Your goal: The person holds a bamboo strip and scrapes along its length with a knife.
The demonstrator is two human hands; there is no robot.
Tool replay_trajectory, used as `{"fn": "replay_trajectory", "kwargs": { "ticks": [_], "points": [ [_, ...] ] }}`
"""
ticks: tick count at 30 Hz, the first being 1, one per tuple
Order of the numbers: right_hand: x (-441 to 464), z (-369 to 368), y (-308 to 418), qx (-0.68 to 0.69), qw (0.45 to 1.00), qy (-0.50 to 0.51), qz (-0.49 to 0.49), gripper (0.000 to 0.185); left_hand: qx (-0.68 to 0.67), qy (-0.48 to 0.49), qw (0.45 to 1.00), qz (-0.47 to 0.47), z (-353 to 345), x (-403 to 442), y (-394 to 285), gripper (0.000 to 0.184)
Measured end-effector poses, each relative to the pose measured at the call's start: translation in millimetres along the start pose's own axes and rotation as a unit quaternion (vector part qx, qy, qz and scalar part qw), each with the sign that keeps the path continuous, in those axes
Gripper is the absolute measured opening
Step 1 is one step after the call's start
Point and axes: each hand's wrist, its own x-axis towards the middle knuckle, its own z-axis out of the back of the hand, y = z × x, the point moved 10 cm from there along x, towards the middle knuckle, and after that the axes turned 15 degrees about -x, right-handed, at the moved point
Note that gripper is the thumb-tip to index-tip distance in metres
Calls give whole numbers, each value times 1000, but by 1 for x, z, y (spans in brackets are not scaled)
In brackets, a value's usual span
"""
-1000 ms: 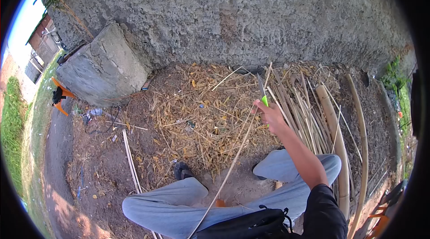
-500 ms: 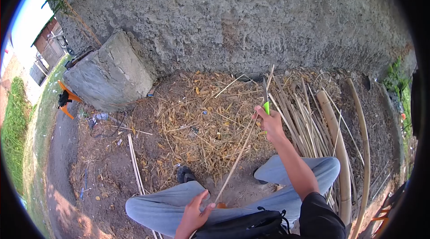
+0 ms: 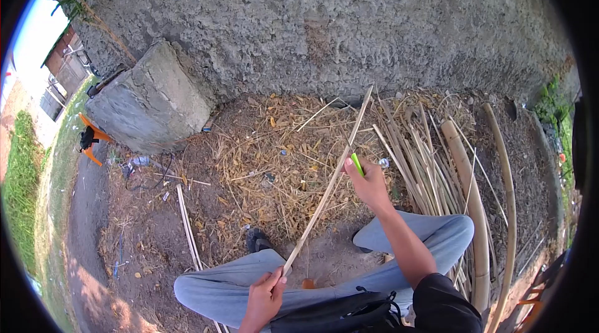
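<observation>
A long, pale bamboo strip (image 3: 316, 214) slants from near my lap up towards the wall. Its lower end is gripped in my left hand (image 3: 264, 297), whose fingers are closed round it above my thigh. My right hand (image 3: 369, 184) is closed on a knife with a bright green handle (image 3: 357, 164). The knife's thin blade points up and left, beside or across the strip; the exact contact is unclear. The thumb side of my right hand is at the strip's middle, and I cannot tell whether it presses on it.
Several split bamboo strips (image 3: 417, 161) lie piled on the right, next to thick bamboo poles (image 3: 472, 208). Two pale strips (image 3: 188, 224) lie at left. Dry leaves cover the ground before a rough wall (image 3: 349, 27). A concrete block (image 3: 150, 99) and an orange tripod (image 3: 93, 137) stand left.
My left hand has closed round the strip's lower end. My right hand with the knife has come down and slightly left. The strip now shows a broader face, and its top leans against the wall area.
</observation>
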Motion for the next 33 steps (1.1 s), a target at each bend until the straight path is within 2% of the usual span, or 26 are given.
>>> {"fn": "replay_trajectory", "kwargs": {
  "ticks": [1, 2, 4, 6, 7, 9, 12, 19, 33],
  "points": [
    [-13, 0, 15, -93, 994, -24, 58, 42, 1, -3, 1000, 3, 2, -2, 2, 28],
    [-30, -4, 18, -143, 988, -44, 48, 38, 0, -19, 1000, -3, 6, -4, 4, 28],
    [-66, -21, 47, -182, 966, -62, 172, 33, -2, -36, 999, -10, 8, -4, 11, 28],
    [-103, -54, 49, -217, 948, 10, 232, 31, -43, -54, 998, -3, 7, -6, 26, 28],
    [-115, -60, 46, -218, 948, 10, 233, 31, -45, -54, 998, -4, 4, -6, 31, 28],
    [-142, -79, 53, -282, 903, 27, 324, 32, -120, -63, 990, 34, 2, -10, 49, 28],
    [-152, -86, 49, -331, 872, 26, 359, 31, -164, -83, 982, 46, 4, -14, 60, 29],
    [-155, -88, 46, -326, 861, 0, 390, 30, -186, -86, 977, 63, 3, -18, 63, 30],
    [-142, -79, 36, -341, 871, -40, 351, 24, -179, -56, 982, 23, -5, -28, 70, 26]
  ]
}}
